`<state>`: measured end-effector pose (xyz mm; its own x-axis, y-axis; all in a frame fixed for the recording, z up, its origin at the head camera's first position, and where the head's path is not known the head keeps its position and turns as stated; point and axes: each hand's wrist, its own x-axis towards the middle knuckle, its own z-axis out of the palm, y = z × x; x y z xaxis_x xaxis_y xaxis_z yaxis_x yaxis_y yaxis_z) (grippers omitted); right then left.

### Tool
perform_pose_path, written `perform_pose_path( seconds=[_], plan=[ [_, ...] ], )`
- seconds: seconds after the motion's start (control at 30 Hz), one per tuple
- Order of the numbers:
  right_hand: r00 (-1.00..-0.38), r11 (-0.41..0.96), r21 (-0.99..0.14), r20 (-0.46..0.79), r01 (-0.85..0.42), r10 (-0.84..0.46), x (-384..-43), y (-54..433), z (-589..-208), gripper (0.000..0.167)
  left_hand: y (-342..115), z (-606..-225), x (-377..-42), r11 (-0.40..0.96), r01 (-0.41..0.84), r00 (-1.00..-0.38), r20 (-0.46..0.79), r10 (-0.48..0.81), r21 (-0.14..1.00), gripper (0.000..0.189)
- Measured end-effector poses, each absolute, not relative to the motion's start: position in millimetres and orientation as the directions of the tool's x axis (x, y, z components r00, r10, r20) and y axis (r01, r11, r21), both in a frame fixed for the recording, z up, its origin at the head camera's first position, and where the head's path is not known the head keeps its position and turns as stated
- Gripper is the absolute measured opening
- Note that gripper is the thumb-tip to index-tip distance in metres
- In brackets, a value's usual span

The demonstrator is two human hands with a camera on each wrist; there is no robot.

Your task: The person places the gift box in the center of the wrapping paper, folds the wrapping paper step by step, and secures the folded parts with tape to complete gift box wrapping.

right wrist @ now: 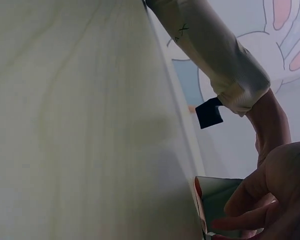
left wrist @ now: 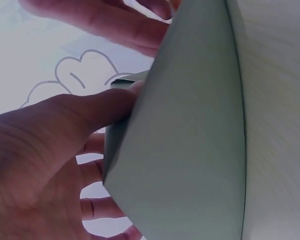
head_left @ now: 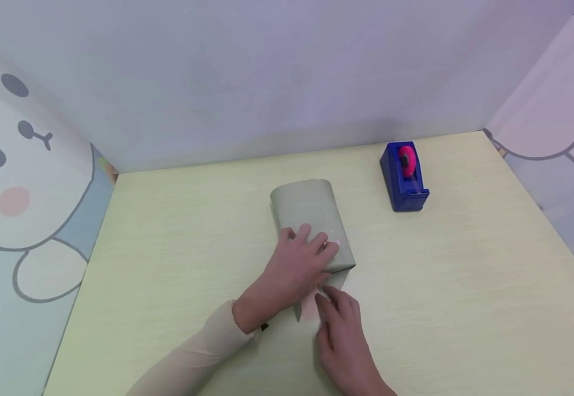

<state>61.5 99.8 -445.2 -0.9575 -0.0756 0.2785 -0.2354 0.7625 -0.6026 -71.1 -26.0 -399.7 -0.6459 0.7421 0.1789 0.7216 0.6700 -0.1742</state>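
Note:
A package wrapped in grey-green paper (head_left: 307, 201) lies on the table, its near end with a loose paper flap (left wrist: 190, 130). My left hand (head_left: 299, 267) holds the package, fingers spread over its top. Its thumb presses into the folded end in the left wrist view. At the near end, my right hand (head_left: 343, 335) touches the flap with its fingertips, thumb and index finger apart. A pale pink patch (head_left: 309, 306) shows between the hands. In the right wrist view, the right hand's fingers reach into the opening of the grey-green paper (right wrist: 220, 192).
A blue tape dispenser (head_left: 406, 179) with a pink hub stands at the back right of the light wooden table (head_left: 183, 220). Behind the table is a pale wall (head_left: 267, 77), with cartoon-printed panels (head_left: 29, 165) at the sides. A small black piece (right wrist: 209, 113) hangs at the left cuff.

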Motion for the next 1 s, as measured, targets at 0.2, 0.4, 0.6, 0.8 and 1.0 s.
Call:
perform_pose_path(
  seconds=[0.2,0.4,0.6,0.8,1.0],
  plan=[
    [-0.944,0.759,-0.582,0.305,-0.290,-0.126,63,97,-449,0.051,-26,-403,-72,0.668,0.719,-0.642,0.185,0.744,-0.191,0.045],
    [-0.960,0.769,-0.584,0.237,-0.261,-0.146,62,97,-447,0.052,-21,-411,-71,0.669,0.702,-0.642,0.189,0.743,-0.246,0.054],
    [-0.935,0.724,-0.614,0.329,-0.315,-0.128,59,109,-446,0.045,-18,-415,-71,0.661,0.693,-0.621,0.228,0.750,-0.287,0.023],
    [-0.950,0.829,-0.500,0.293,-0.250,-0.109,52,130,-445,0.051,-20,-414,-74,0.644,0.707,-0.596,0.243,0.765,-0.293,0.034],
    [-0.969,0.897,-0.369,0.133,-0.243,-0.207,46,136,-441,0.063,-24,-414,-80,0.629,0.722,-0.582,0.241,0.777,-0.286,0.039]
  ],
)
